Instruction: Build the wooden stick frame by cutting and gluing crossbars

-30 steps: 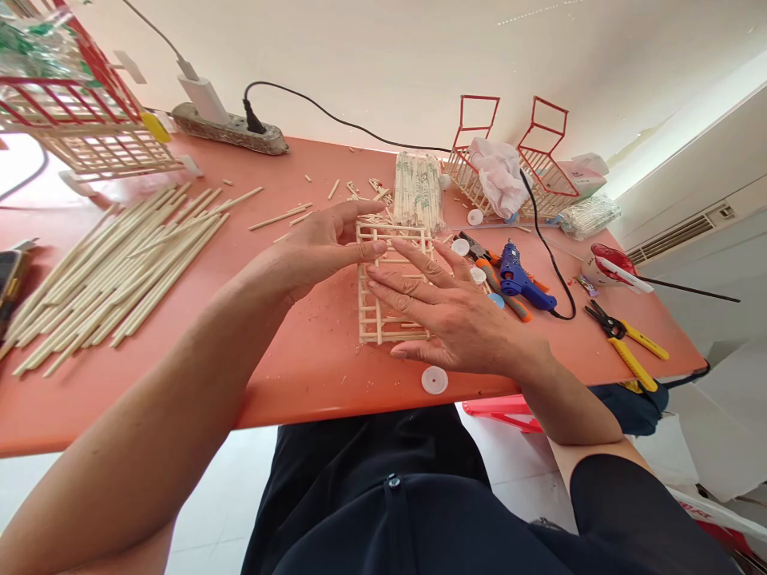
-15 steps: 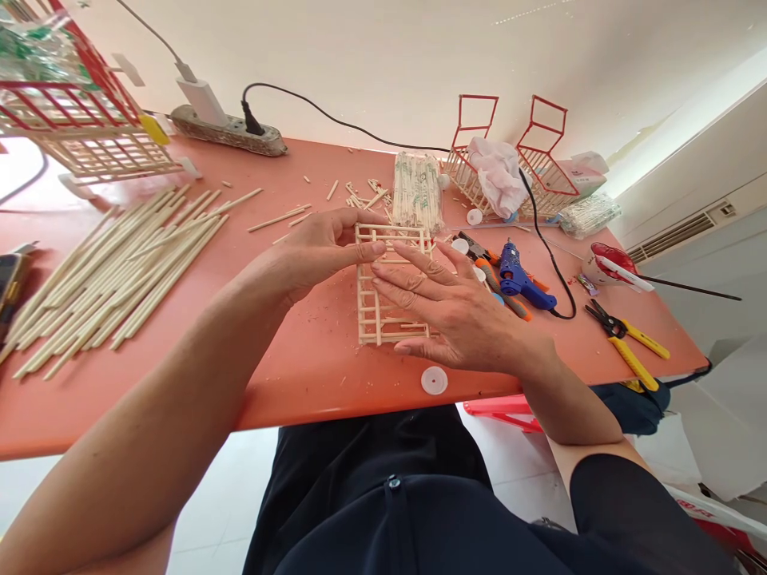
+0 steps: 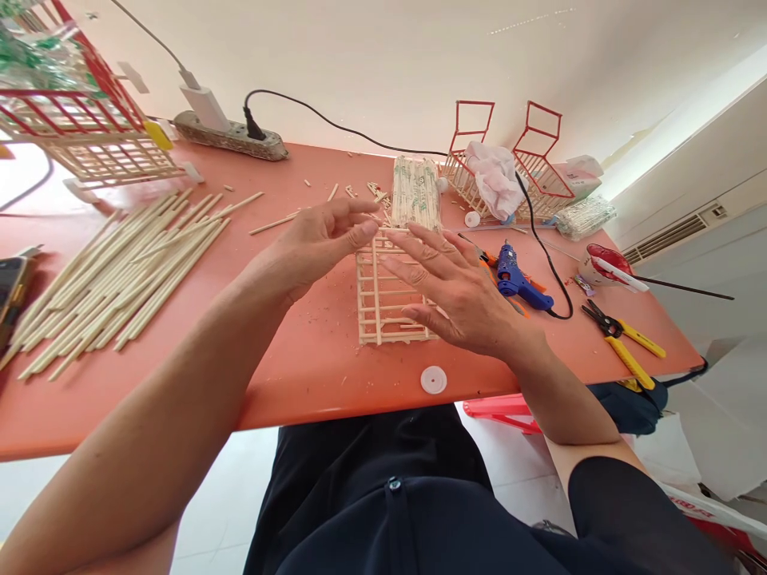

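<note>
One orange counter (image 3: pixel 300 383) carries the stick frame (image 3: pixel 377 283) near its front edge. The right hand (image 3: pixel 460 302) spreads open over the frame's right side; the left hand (image 3: pixel 315 242) curls loosely at its far left corner, any pinch unclear. The frame should handle light, stiff, yet fragile: hold the long rail (image 3: pixel 377 315), sparing the joints (image 3: pixel 379 341).

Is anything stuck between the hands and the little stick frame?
Nothing visible is. The right hand spreads over the right side of the wooden-stick frame, and the left hand is by its far left corner. The white disc lies nearer the person, out of the way.
</note>
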{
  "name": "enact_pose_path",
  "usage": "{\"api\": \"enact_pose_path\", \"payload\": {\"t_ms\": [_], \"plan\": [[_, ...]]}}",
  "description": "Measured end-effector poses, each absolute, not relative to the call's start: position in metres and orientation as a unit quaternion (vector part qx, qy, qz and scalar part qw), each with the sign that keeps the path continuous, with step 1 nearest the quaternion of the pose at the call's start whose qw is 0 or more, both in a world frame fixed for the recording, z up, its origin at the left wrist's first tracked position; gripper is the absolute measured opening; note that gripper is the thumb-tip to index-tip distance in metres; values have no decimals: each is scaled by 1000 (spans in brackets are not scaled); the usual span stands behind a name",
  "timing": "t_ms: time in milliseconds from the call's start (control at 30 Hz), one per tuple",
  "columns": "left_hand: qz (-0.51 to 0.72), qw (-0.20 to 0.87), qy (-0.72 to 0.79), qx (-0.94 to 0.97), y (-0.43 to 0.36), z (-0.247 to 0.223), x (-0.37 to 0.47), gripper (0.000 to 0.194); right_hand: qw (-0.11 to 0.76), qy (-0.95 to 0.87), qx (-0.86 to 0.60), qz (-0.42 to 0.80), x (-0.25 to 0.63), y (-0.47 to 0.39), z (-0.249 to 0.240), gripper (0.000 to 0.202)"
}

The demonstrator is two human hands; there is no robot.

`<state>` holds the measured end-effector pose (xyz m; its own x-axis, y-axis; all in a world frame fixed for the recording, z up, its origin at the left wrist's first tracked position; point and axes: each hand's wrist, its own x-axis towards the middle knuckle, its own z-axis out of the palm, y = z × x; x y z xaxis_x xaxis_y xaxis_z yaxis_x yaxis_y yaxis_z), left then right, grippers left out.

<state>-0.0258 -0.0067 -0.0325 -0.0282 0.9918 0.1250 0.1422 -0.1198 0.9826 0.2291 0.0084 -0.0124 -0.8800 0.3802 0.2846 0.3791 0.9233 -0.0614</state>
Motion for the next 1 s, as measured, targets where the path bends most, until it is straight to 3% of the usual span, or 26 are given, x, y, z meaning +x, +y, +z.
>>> {"api": "enact_pose_path", "payload": {"t_ms": [167, 433, 700, 1000], "plan": [[583, 388, 531, 477, -5, -22, -40, 48, 183, -956, -229, 4, 232, 14, -13, 56], [532, 336, 611, 480, 6, -33, -60, 43, 227, -942, -248, 3, 232, 20, -17, 54], [393, 183, 746, 505, 10, -32, -75, 43, 250, -937, -244, -3, 231, 18, -18, 51], [141, 102, 807, 565, 12, -38, -85, 48, 246, -936, -252, 6, 230, 18, -19, 47]]}}
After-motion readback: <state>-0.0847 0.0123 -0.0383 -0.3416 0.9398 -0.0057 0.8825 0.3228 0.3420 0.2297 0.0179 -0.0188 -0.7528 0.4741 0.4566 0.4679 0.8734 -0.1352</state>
